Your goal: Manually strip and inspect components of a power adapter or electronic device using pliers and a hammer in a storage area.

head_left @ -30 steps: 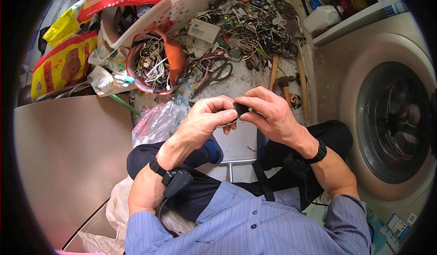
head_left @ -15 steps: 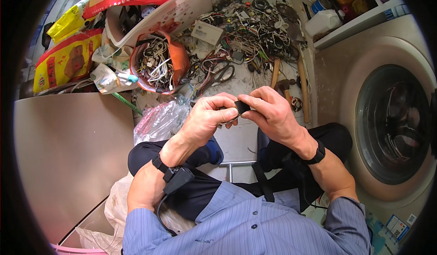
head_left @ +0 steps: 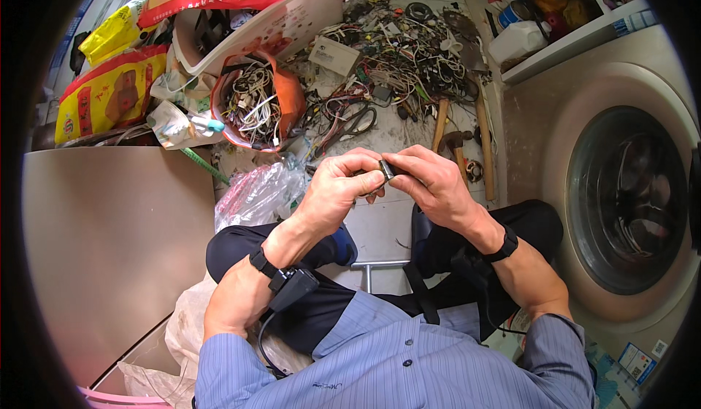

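We pinch small black part (head_left: 386,170) between left hand (head_left: 334,188) and right hand (head_left: 435,180), left of front-loading washing machine (head_left: 629,194); hammer (head_left: 458,137) lies nearer machine, scissors (head_left: 358,122) farther.

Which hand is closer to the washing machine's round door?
Right: the right hand is left of the round door, while the left hand is farther left, beyond the right one.

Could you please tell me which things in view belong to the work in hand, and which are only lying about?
In hand:
- black piece, pinched by left grip and right grip

Apparently just lying about, untouched:
- loose cables
- pale box
- hammer
- orange container, with cables inside
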{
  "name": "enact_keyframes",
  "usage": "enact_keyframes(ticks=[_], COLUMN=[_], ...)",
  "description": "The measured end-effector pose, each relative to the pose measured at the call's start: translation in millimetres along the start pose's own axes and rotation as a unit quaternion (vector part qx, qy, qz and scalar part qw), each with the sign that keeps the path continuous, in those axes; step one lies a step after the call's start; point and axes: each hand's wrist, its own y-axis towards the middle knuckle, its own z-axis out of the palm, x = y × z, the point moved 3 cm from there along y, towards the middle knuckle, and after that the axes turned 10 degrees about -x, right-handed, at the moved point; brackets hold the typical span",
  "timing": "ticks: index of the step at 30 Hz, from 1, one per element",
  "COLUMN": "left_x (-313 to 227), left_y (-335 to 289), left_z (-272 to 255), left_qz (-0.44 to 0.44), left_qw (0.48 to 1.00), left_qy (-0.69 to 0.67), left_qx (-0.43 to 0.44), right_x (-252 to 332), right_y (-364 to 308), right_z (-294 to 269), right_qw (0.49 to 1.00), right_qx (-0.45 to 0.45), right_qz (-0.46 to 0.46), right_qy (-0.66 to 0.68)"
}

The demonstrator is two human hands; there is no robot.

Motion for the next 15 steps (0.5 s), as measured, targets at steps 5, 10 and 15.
enact_keyframes(ticks=[5, 10, 15], left_x=[0.3, -1.6, -0.7], left_y=[1.1, 1.7, 2.7], left_z=[-3.7, -3.1, 2.1], left_qz=[0.016, 0.011, 0.010], left_qw=[0.999, 1.000, 1.000], left_qy=[0.037, 0.023, 0.020], left_qx=[0.001, 0.010, 0.001], right_x=[1.7, -0.1, -2.6], right_y=[4.3, 2.8, 1.3], right_z=[-0.6, 0.6, 3.6], right_qw=[0.998, 0.996, 0.992], right_qx=[0.023, 0.022, 0.002], right_qz=[0.049, 0.077, 0.110], right_qy=[0.022, 0.043, 0.058])
